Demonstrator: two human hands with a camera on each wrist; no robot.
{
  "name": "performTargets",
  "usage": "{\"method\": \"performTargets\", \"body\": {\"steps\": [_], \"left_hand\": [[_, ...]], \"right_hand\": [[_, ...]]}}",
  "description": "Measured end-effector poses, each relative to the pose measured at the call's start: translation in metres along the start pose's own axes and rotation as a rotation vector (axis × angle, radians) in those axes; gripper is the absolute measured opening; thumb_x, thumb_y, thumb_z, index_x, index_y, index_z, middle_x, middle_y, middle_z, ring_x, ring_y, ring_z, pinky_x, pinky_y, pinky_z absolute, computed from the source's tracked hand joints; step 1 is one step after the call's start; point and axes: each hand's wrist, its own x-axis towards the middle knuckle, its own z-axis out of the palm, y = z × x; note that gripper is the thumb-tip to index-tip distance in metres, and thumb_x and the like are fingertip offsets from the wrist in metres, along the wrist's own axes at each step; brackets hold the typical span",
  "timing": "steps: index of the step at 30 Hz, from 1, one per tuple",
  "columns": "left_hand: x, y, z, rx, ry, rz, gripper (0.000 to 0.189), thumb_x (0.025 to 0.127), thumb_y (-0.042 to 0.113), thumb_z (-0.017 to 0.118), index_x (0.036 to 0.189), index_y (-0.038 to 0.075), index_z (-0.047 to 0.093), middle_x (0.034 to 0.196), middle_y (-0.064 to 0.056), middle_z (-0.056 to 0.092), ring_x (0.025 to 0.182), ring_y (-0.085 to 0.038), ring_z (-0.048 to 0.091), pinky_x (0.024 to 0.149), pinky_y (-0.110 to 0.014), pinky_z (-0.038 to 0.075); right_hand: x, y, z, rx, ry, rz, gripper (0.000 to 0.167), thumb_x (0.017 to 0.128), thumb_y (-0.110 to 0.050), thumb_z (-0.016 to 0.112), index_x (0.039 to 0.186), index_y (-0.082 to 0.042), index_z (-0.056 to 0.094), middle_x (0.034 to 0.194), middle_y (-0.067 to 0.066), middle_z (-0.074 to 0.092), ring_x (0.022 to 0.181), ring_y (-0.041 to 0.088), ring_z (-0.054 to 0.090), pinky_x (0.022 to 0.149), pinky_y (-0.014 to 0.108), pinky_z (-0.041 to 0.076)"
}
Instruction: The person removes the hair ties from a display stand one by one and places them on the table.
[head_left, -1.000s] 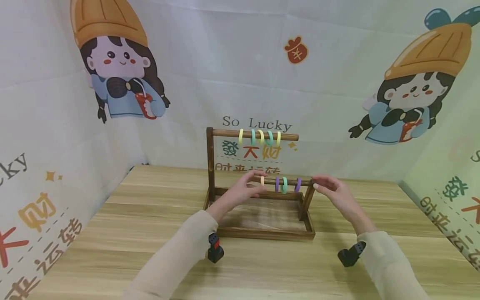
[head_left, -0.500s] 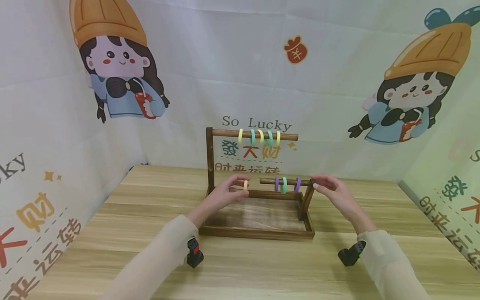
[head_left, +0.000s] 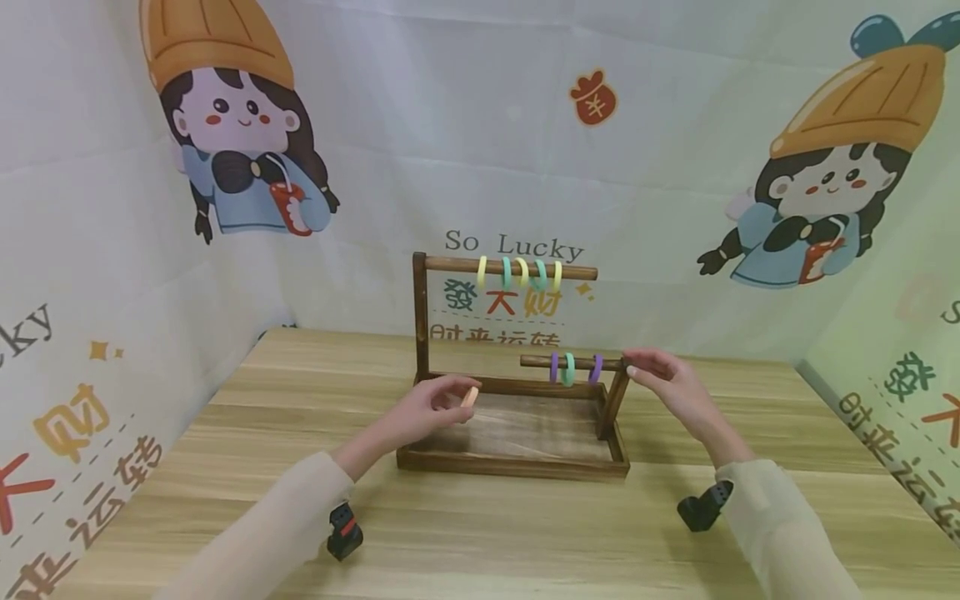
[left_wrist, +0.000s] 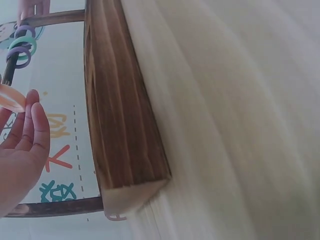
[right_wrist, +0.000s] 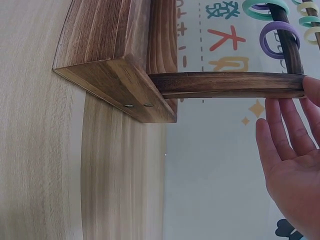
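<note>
My left hand (head_left: 420,412) pinches a peach-coloured ring (head_left: 470,397) between thumb and fingertips, over the left part of the wooden rack's tray (head_left: 517,465). In the left wrist view the same ring (left_wrist: 11,98) shows at the fingertips. At the rack's right side, my right hand (head_left: 671,387) steadies the top of the short post (head_left: 615,400), thumb in front and fingers behind. On the lower bar (head_left: 536,362) hang two purple rings (head_left: 596,369) with a mint ring (head_left: 568,370) between them.
The rack's tall left post (head_left: 422,317) carries an upper bar (head_left: 450,265) with several yellow and mint rings (head_left: 506,273). Under the rack is a wood-grain table (head_left: 300,400); a printed cloth (head_left: 465,125) hangs behind it. A black wrist device (head_left: 345,533) hangs under the left sleeve.
My left hand has drawn the peach ring off the lower bar's free end, then leftward and down over the tray. The right hand has stayed at the short post.
</note>
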Motion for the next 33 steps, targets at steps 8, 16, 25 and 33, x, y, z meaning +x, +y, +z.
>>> {"method": "performTargets", "body": {"steps": [8, 16, 25, 33], "left_hand": [[-0.015, -0.014, -0.003, 0.071, -0.033, 0.013, 0.035, 0.087, 0.014, 0.057, 0.121, 0.005, 0.051, 0.104, -0.01, 0.053, 0.08, -0.023, 0.055, 0.066, -0.034, 0.049], [-0.028, -0.034, -0.007, 0.034, -0.068, 0.043, 0.038, 0.085, 0.015, 0.06, 0.12, 0.003, 0.052, 0.101, -0.007, 0.055, 0.085, -0.018, 0.055, 0.07, -0.029, 0.048], [-0.052, -0.04, -0.013, 0.099, -0.083, 0.06, 0.039, 0.083, 0.016, 0.063, 0.117, -0.001, 0.053, 0.097, -0.005, 0.055, 0.083, -0.015, 0.052, 0.065, -0.026, 0.05], [-0.072, -0.044, -0.017, 0.137, -0.069, 0.052, 0.037, 0.08, 0.017, 0.066, 0.112, 0.001, 0.057, 0.094, -0.01, 0.053, 0.081, -0.018, 0.053, 0.063, -0.028, 0.051]], "right_hand": [[0.0, -0.002, -0.001, 0.001, 0.0, 0.01, 0.048, 0.088, -0.03, 0.054, 0.125, 0.0, 0.044, 0.126, 0.018, 0.044, 0.115, 0.03, 0.04, 0.096, 0.047, 0.03], [0.0, -0.002, -0.001, -0.019, 0.005, 0.011, 0.047, 0.088, -0.031, 0.055, 0.124, -0.001, 0.046, 0.125, 0.017, 0.046, 0.114, 0.029, 0.042, 0.096, 0.046, 0.031], [0.001, -0.002, -0.001, -0.029, 0.003, 0.013, 0.049, 0.087, -0.032, 0.055, 0.124, -0.001, 0.046, 0.125, 0.017, 0.046, 0.114, 0.029, 0.042, 0.095, 0.046, 0.032], [0.001, -0.001, 0.0, -0.032, 0.008, 0.008, 0.049, 0.087, -0.032, 0.055, 0.123, 0.0, 0.046, 0.124, 0.018, 0.046, 0.113, 0.03, 0.042, 0.095, 0.046, 0.032]]}}
